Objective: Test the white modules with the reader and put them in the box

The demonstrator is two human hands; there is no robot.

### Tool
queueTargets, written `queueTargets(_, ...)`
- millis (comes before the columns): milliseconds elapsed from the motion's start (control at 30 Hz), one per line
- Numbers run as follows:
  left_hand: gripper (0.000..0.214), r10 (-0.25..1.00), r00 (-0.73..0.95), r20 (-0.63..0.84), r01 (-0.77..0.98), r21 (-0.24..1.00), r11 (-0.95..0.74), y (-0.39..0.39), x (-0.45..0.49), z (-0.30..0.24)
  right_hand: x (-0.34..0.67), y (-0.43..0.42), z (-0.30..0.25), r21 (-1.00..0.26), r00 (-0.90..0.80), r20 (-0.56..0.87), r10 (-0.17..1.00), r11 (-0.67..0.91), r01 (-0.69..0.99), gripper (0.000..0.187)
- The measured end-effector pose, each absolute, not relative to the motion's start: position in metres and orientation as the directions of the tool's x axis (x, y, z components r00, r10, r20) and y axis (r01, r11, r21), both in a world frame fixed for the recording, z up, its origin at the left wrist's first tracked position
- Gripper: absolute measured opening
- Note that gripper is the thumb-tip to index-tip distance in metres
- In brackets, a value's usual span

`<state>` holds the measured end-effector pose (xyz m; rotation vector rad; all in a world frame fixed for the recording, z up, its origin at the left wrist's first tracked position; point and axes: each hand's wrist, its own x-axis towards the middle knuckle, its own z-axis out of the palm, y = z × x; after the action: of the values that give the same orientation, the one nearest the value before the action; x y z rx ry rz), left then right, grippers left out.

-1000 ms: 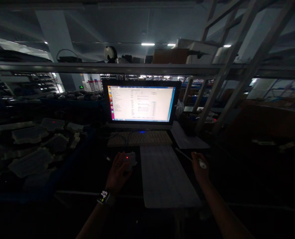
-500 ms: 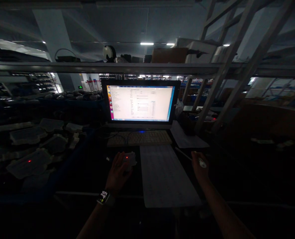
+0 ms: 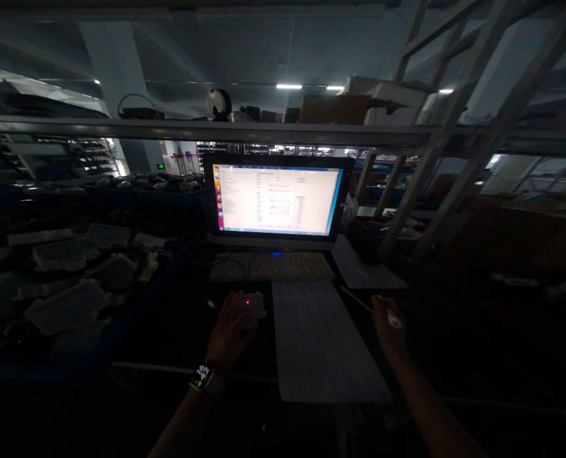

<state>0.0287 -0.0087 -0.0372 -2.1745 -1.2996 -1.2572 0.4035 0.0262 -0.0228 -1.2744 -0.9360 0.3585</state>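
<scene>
My left hand (image 3: pixel 230 327), with a lit watch (image 3: pixel 201 376) on its wrist, grips a small pale box-shaped device (image 3: pixel 254 310) on the dark worktop. A red light glows on the device beside my fingertips. My right hand (image 3: pixel 386 321) is closed around a thin tool with a white rounded end (image 3: pixel 394 319); its light, straight shaft points up and left. The dim light hides its exact kind. Between my hands lies a printed sheet of paper (image 3: pixel 321 343). Behind it are a keyboard (image 3: pixel 287 264) and a lit monitor (image 3: pixel 277 200) showing a form-like window.
At left, a blue bin (image 3: pixel 134 331) holds several pale, flat cases (image 3: pixel 65 307). Another paper (image 3: pixel 368 270) lies right of the keyboard. Above the monitor runs a shelf (image 3: pixel 263 132) carrying a cardboard box (image 3: pixel 333 109). Metal posts (image 3: pixel 449 165) rise at right.
The whole view has shifted a little, so things appear slightly farther right. A red light on a case in the bin no longer shows. Both hands keep nearly the same pose.
</scene>
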Motion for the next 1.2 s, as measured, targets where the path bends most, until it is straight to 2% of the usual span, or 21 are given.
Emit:
queueTargets(367,0.019,0.562,0.212,0.800,0.826,0.160,-0.540,-0.010,0.029,-0.034,0.401,0.023,-0.022,-0.934,0.612,0.356,0.706,0.281,0.220,0.051)
queueTargets(567,0.030,0.587,0.201,0.784,0.841,0.170,-0.514,-0.009,0.029,-0.036,0.402,0.027,-0.023,-0.937,0.629,0.349,0.695,0.280,0.209,0.052)
queueTargets(800,0.029,0.544,0.198,0.815,0.816,0.171,-0.553,-0.016,0.032,-0.027,0.402,0.025,-0.022,-0.937,0.631,0.347,0.694,0.290,0.197,0.054)
queueTargets(867,0.031,0.543,0.110,0.833,0.838,0.216,-0.501,-0.017,0.029,-0.023,0.402,0.024,-0.021,-0.936,0.632,0.348,0.693,0.292,0.195,0.054)
queueTargets(1000,0.031,0.539,-0.287,0.792,0.853,0.467,-0.231,-0.013,0.010,-0.023,0.401,0.025,-0.021,-0.939,0.630,0.338,0.699,0.291,0.181,0.057)
queueTargets(1067,0.033,0.519,-0.384,0.764,0.834,0.528,-0.161,-0.012,-0.001,-0.023,0.401,0.026,-0.020,-0.939,0.629,0.337,0.700,0.296,0.173,0.059)
queueTargets(1133,0.031,0.524,-0.331,0.785,0.857,0.483,-0.182,-0.015,-0.007,-0.021,0.401,0.027,-0.020,-0.938,0.628,0.340,0.700,0.302,0.172,0.060)
queueTargets(1200,0.026,0.535,-0.182,0.825,0.900,0.359,-0.247,-0.022,-0.004,-0.018,0.401,0.027,-0.020,-0.937,0.623,0.344,0.703,0.304,0.174,0.059)
